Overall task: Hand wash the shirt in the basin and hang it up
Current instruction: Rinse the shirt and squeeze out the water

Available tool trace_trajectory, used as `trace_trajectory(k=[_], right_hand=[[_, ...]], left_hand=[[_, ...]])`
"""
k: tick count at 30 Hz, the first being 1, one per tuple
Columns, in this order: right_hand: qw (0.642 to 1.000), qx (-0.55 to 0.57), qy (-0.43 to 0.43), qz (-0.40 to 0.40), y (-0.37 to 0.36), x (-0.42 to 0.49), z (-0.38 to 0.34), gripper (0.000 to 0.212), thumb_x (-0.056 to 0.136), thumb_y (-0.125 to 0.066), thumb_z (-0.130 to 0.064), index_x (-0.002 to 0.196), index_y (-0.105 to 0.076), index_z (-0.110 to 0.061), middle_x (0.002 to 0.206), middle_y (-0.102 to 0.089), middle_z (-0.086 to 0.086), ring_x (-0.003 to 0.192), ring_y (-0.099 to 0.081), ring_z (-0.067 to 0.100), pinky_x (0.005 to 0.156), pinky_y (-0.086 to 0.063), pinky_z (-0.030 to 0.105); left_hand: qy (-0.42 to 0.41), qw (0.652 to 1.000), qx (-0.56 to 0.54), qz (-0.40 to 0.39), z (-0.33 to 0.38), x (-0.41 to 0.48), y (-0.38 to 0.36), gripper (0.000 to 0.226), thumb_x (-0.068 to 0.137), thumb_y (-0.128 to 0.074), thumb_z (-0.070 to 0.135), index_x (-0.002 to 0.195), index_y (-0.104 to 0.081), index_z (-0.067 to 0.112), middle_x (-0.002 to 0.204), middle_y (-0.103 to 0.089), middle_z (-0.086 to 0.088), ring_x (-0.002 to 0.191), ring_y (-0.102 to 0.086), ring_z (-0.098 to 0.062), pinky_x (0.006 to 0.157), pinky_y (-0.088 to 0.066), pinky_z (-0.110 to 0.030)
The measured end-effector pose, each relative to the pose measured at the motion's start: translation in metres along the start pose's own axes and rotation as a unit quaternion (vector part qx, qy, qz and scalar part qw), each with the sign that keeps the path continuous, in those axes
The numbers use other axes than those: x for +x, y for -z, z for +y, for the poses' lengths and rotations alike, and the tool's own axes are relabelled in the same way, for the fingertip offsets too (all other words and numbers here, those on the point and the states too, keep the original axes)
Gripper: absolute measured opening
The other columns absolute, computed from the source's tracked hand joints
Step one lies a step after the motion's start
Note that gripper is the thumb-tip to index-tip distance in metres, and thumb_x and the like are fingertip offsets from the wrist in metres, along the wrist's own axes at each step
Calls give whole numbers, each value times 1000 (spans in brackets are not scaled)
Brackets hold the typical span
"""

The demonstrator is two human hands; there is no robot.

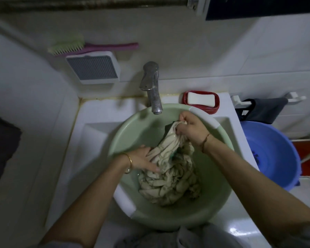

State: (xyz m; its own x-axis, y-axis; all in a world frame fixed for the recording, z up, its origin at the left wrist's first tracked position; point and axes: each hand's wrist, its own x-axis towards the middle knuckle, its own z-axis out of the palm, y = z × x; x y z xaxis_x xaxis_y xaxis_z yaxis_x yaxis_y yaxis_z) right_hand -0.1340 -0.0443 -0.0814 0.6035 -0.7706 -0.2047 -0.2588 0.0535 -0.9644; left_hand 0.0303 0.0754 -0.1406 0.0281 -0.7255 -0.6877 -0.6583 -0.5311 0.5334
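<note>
A wet, crumpled beige shirt [170, 179] lies in a pale green basin [132, 129] that stands in the white sink. My right hand [190, 127] grips a bunched end of the shirt and holds it up near the basin's far right rim. My left hand [143, 160] lies with straight fingers against the stretched cloth lower down, at the basin's left side. A little water shows at the basin's bottom.
A metal tap [151, 86] overhangs the basin's far rim. A white soap bar in a red dish [201, 101] sits behind on the right. A blue tub [272, 154] stands to the right, a dark cloth [263, 110] hangs on a wall rail, a brush [79, 47] lies above a wall box.
</note>
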Motion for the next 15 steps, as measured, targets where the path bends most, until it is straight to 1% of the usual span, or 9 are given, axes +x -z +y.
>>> trace_trajectory(k=[2, 5, 7, 8, 10, 12, 13, 14, 15], right_hand=[[999, 41, 22, 16, 5, -7, -17, 30, 72, -53, 5, 67, -34, -18, 65, -36, -1, 58, -36, 7, 47, -32, 15], [993, 91, 54, 46, 14, -16, -33, 21, 56, -49, -6, 69, -39, -19, 70, -41, -2, 66, -38, 9, 52, -33, 17], [992, 100, 60, 53, 24, -22, -35, 26, 54, -48, -8, 76, -50, -21, 82, -49, -1, 73, -44, 11, 58, -37, 17], [995, 65, 60, 39, 29, -27, -36, 30, 56, -50, -10, 83, -55, -22, 90, -52, -1, 78, -48, 11, 62, -39, 17], [995, -91, 41, -21, 35, -32, -39, 30, 65, -65, -17, 94, -58, -22, 99, -55, -3, 87, -52, 10, 69, -41, 17], [948, -311, -12, -59, 33, -35, -36, 27, 70, -78, -22, 90, -60, -21, 90, -56, -4, 86, -53, 15, 70, -41, 21], [924, -378, -27, -52, 29, -37, -36, 24, 71, -78, -25, 86, -60, -20, 83, -56, -4, 83, -54, 16, 69, -40, 23], [920, -391, -27, -31, 26, -40, -36, 20, 73, -76, -25, 84, -60, -19, 78, -55, -4, 79, -54, 16, 66, -40, 23], [932, -361, -17, -9, 25, -42, -36, 17, 75, -74, -24, 82, -60, -17, 74, -55, -3, 75, -53, 15, 63, -40, 23]], left_hand=[[-10, 996, 84, -4, 4, -9, 6, 77, 58, -81, 55, 116, -57, 11, 117, -50, 0, 110, -52, -18, 100, -43, -30], [-53, 984, 143, 93, 8, -20, 13, 54, 70, -80, 37, 111, -58, 9, 111, -52, -5, 104, -54, -21, 87, -43, -25], [-72, 976, 135, 156, 14, -35, 24, 44, 72, -79, 31, 106, -59, 11, 103, -57, -5, 92, -53, -17, 72, -37, -23], [-78, 974, 119, 176, 18, -44, 30, 37, 73, -79, 27, 101, -57, 14, 97, -56, -3, 87, -51, -15, 68, -34, -22], [-97, 974, 79, 191, 24, -60, 41, 30, 74, -78, 20, 85, -50, 20, 82, -54, 1, 77, -49, -14, 59, -34, -19], [-131, 972, 43, 192, 33, -76, 49, 35, 76, -74, 8, 78, -43, 23, 72, -48, 6, 68, -46, -12, 53, -34, -12], [-145, 971, 16, 192, 38, -82, 51, 36, 77, -70, 0, 79, -44, 24, 71, -46, 7, 65, -45, -10, 52, -35, -11], [-155, 968, -15, 197, 43, -89, 54, 37, 77, -65, -6, 82, -45, 24, 72, -46, 6, 64, -44, -9, 51, -36, -10], [-165, 963, -48, 207, 49, -94, 56, 38, 77, -60, -11, 85, -46, 23, 73, -45, 5, 62, -43, -8, 50, -36, -10]])
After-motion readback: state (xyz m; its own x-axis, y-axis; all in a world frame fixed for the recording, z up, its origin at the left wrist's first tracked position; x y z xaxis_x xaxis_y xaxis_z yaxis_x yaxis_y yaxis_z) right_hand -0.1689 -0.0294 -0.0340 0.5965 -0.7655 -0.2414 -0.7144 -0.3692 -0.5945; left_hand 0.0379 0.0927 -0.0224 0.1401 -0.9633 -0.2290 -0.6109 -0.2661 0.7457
